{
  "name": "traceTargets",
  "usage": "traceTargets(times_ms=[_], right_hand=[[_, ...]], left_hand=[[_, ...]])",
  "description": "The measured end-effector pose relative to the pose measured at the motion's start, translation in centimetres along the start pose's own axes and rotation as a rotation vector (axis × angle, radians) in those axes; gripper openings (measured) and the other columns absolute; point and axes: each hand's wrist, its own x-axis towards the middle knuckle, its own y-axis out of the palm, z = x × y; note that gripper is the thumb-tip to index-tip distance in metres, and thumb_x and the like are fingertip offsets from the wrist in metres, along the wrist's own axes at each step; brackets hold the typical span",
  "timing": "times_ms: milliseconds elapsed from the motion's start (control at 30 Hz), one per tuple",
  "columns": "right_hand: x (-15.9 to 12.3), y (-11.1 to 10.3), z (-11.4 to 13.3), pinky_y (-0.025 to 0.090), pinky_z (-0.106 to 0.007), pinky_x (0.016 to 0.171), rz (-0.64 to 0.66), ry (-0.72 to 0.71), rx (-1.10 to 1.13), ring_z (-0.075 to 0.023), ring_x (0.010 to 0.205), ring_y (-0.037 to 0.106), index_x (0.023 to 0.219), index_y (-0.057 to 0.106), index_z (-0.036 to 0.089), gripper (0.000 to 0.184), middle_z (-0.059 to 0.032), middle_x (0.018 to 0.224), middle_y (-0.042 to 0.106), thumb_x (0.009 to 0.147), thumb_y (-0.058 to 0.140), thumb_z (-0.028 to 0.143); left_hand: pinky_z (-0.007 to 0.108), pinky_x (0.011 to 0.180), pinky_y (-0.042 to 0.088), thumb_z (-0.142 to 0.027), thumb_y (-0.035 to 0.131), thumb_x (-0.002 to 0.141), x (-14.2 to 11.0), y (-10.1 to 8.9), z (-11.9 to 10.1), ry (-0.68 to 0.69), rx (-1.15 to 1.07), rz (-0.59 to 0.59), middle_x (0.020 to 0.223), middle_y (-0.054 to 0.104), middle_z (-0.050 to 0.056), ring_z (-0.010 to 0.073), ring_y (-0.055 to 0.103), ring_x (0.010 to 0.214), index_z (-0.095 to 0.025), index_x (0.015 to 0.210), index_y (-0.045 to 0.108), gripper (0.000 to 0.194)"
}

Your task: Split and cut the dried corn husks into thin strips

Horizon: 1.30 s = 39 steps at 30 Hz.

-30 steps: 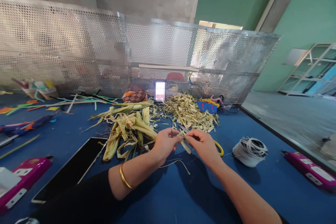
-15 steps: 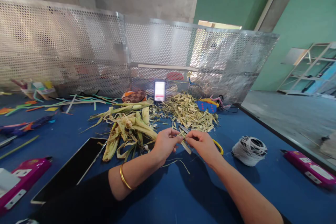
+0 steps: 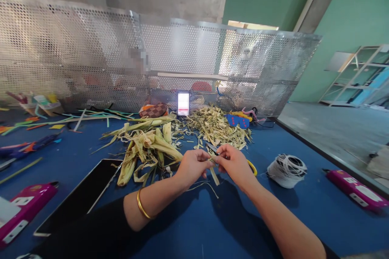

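Over the blue table, my left hand (image 3: 193,168) pinches a pale strip of corn husk (image 3: 215,177) between thumb and forefinger. My right hand (image 3: 234,166) meets it from the other side, its fingertips closed on the same strip. The strip's flat end hangs down between the hands; the pinched part is mostly covered by fingers. Behind my right hand lie scissors with a yellow handle (image 3: 253,168), partly hidden. A thin white string (image 3: 209,186) curls on the table just below. Whole dry corn husks (image 3: 152,143) lie left of my left hand, and cut husk pieces (image 3: 215,127) are heaped beyond both hands.
A ball of white string (image 3: 287,171) stands to the right, near a magenta power strip (image 3: 355,190). On the left are a dark tablet-like panel (image 3: 80,196) and another magenta power strip (image 3: 27,210). A lit phone (image 3: 183,103) stands before the perforated metal screen (image 3: 188,48).
The fingers of my right hand have lifted and curled closer to my left fingertips. The strip's hanging end has shifted slightly left and down. The whole view has moved a little.
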Motion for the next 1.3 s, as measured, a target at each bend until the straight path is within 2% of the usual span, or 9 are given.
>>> traceTargets(times_ms=[100, 200, 333, 500, 567, 733, 867, 1100, 1300], right_hand=[[-0.1, -0.1, 0.3, 0.041, -0.026, 0.049, 0.061, 0.005, 0.033, -0.0134, 0.046, 0.054, 0.082, 0.058, 0.021, 0.02, 0.005, 0.057, 0.056, 0.068, 0.058, 0.035], [-0.1, -0.3, 0.4, 0.038, -0.025, 0.05, 0.077, -0.056, -0.098, -0.0125, 0.048, 0.05, 0.069, 0.061, 0.019, 0.018, 0.0039, 0.054, 0.054, 0.07, 0.058, 0.037], [0.2, -0.7, 0.2, 0.033, -0.024, 0.052, 0.001, -0.128, -0.224, -0.0127, 0.055, 0.047, 0.059, 0.061, 0.018, 0.014, 0.0023, 0.055, 0.053, 0.065, 0.06, 0.03], [0.3, -0.3, -0.3, 0.033, -0.025, 0.051, -0.17, -0.135, -0.091, -0.0123, 0.053, 0.042, 0.061, 0.058, 0.018, 0.019, 0.0025, 0.055, 0.051, 0.067, 0.057, 0.036], [0.4, 0.0, -0.4, 0.033, -0.025, 0.05, -0.18, -0.143, -0.059, -0.0122, 0.052, 0.041, 0.061, 0.057, 0.019, 0.019, 0.0029, 0.054, 0.049, 0.067, 0.057, 0.037], [0.6, 0.4, -0.6, 0.031, -0.024, 0.048, -0.165, -0.124, -0.026, -0.0115, 0.048, 0.038, 0.062, 0.056, 0.019, 0.022, 0.0046, 0.049, 0.045, 0.069, 0.057, 0.04], [0.6, 0.5, -0.6, 0.033, -0.025, 0.049, -0.135, -0.14, -0.032, -0.0122, 0.05, 0.04, 0.062, 0.056, 0.019, 0.022, 0.0038, 0.051, 0.047, 0.069, 0.056, 0.039], [0.3, 0.2, -0.3, 0.033, -0.025, 0.051, -0.122, -0.245, -0.116, -0.013, 0.053, 0.042, 0.063, 0.055, 0.019, 0.02, 0.0031, 0.054, 0.047, 0.073, 0.054, 0.037], [0.2, 0.8, -0.9, 0.036, -0.026, 0.057, -0.215, -0.329, -0.207, -0.0141, 0.059, 0.046, 0.06, 0.052, 0.019, 0.017, 0.0013, 0.061, 0.051, 0.075, 0.053, 0.028]], left_hand=[[0.019, 0.039, 0.039, -0.018, 0.063, 0.067, -0.1, -0.3, -0.2, 0.035, 0.078, 0.078, 0.056, 0.058, -0.004, 0.0064, 0.049, 0.036, -0.015, 0.066, 0.059, 0.005], [0.018, 0.043, 0.04, -0.019, 0.062, 0.068, 0.0, -0.6, -0.2, 0.03, 0.195, 0.128, 0.051, 0.057, -0.004, 0.0085, 0.054, 0.039, -0.016, 0.065, 0.06, 0.005], [0.02, 0.047, 0.042, -0.02, 0.066, 0.063, 0.0, -0.6, -0.1, -0.002, 0.207, 0.21, 0.053, 0.059, -0.004, 0.0103, 0.057, 0.042, -0.016, 0.065, 0.059, 0.008], [0.022, 0.047, 0.043, -0.022, 0.072, 0.055, -0.3, -0.5, -0.7, -0.132, 0.096, 0.395, 0.052, 0.061, -0.003, 0.0123, 0.058, 0.042, -0.015, 0.066, 0.059, 0.019], [0.022, 0.048, 0.044, -0.023, 0.074, 0.053, -0.4, -0.6, -1.1, -0.157, 0.073, 0.425, 0.052, 0.061, -0.003, 0.012, 0.058, 0.043, -0.014, 0.065, 0.058, 0.021], [0.025, 0.055, 0.047, -0.034, 0.078, 0.053, -0.7, -0.6, -1.8, -0.204, 0.032, 0.404, 0.059, 0.064, 0.0, 0.0118, 0.059, 0.047, -0.013, 0.068, 0.061, 0.031], [0.023, 0.048, 0.043, -0.042, 0.077, 0.052, -0.9, 0.0, -1.2, -0.201, 0.072, 0.33, 0.054, 0.06, -0.002, 0.0115, 0.056, 0.043, -0.014, 0.062, 0.058, 0.035], [0.02, 0.048, 0.038, -0.034, 0.066, 0.064, -1.0, 0.1, -0.3, -0.106, 0.188, 0.323, 0.045, 0.055, -0.002, 0.0097, 0.052, 0.043, -0.015, 0.054, 0.06, 0.022], [0.02, 0.047, 0.033, -0.032, 0.064, 0.064, -1.2, 0.0, -0.9, -0.074, 0.27, 0.369, 0.043, 0.052, -0.003, 0.0083, 0.048, 0.042, -0.016, 0.048, 0.057, 0.023]])
